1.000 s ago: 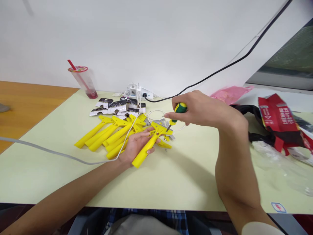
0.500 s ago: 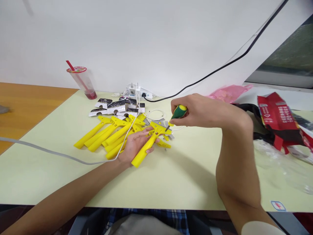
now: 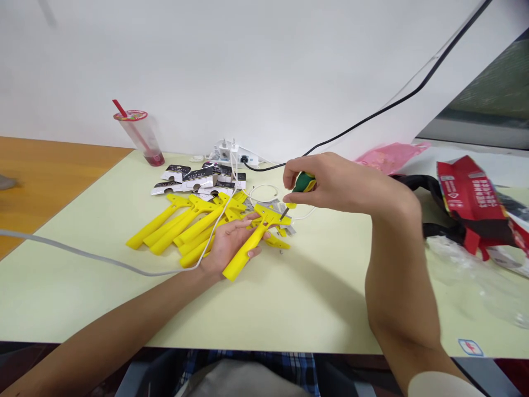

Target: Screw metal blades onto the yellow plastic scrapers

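Note:
My left hand grips a yellow scraper, its wide head tilted up and its handle toward me. In my right hand is a screwdriver with a green and yellow handle, its tip at the right end of the scraper head. My right fingers are wrapped round the handle. Several more yellow scrapers lie in a pile on the table to the left of and behind my left hand. Small grey metal pieces, partly hidden, lie behind the held scraper.
Black and white cards lie behind the pile, near a power strip. A cup with a straw stands at the back left. A cable crosses over my left wrist. Red packaging and clear plastic are at the right.
My right hand has turned a little about the screwdriver handle, showing less of its yellow end. The scraper stays in my left hand, almost unmoved.

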The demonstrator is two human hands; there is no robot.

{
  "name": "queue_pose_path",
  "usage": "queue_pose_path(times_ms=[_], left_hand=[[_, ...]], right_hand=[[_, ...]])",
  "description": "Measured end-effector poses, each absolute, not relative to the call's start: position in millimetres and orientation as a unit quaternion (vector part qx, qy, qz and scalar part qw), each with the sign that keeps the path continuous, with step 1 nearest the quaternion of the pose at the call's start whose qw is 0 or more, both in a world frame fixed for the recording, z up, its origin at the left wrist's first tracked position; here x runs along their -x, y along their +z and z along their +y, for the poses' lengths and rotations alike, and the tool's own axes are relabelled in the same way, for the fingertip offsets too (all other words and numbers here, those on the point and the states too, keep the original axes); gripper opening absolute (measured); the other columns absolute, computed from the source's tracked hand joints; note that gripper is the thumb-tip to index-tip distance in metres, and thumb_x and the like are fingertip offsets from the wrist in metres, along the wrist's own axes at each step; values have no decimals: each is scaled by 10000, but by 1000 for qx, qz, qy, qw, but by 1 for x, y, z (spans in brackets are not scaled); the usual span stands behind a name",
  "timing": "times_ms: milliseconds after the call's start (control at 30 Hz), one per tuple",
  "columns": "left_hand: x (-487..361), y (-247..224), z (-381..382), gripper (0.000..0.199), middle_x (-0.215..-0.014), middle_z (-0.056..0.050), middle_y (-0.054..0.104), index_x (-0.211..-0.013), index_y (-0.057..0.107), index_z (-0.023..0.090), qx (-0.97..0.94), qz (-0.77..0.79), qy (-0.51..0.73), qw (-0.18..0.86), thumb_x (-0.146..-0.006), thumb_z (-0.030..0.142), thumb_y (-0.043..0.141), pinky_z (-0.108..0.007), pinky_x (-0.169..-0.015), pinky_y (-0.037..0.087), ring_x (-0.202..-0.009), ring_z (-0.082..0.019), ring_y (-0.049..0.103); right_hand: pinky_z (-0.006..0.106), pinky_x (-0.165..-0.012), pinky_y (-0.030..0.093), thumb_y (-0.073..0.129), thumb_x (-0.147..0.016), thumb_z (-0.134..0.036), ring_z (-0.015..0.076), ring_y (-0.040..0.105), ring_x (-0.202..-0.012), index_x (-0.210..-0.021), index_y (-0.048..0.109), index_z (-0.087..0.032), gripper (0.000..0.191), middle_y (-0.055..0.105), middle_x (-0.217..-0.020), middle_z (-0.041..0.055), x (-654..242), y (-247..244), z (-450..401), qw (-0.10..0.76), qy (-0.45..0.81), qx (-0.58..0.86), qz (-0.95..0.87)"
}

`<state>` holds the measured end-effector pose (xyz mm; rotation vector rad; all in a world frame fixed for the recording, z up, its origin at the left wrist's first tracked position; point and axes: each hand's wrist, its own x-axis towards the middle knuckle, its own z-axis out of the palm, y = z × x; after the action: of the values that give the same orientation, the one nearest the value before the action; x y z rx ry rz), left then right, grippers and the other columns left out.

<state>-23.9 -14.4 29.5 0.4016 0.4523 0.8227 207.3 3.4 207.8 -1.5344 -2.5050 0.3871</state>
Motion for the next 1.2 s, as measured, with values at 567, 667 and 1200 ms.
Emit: queue_pose_path(times_ms=[567,667,1200], left_hand=[[26,29,-14,316,-1238,-162,731,-1259,590,213,-183,214,396,874,-947,238,630,-216,-410,449,-837,-218,762],[27,28,-13,288,-1238,-165,727,-1239,592,212,-188,210,393,875,-954,241,625,-215,-418,453,-840,-218,757],[26,27,-14,369,-1279,-179,719,-1305,604,209,-192,205,390,877,-939,250,626,-223,-432,460,-851,-226,756]], right_hand=[[312,-623,363,777,-918,-365,174,592,-708,-1023,730,-266,153,734,-867,7,-214,210,2,76,152,504,-847],[309,-615,366,780,-933,-410,168,604,-686,-1019,739,-261,177,729,-831,1,-213,210,2,80,146,506,-846],[338,-615,382,806,-937,-633,211,658,-647,-910,738,-256,384,683,-671,13,-215,205,5,91,130,547,-822]])
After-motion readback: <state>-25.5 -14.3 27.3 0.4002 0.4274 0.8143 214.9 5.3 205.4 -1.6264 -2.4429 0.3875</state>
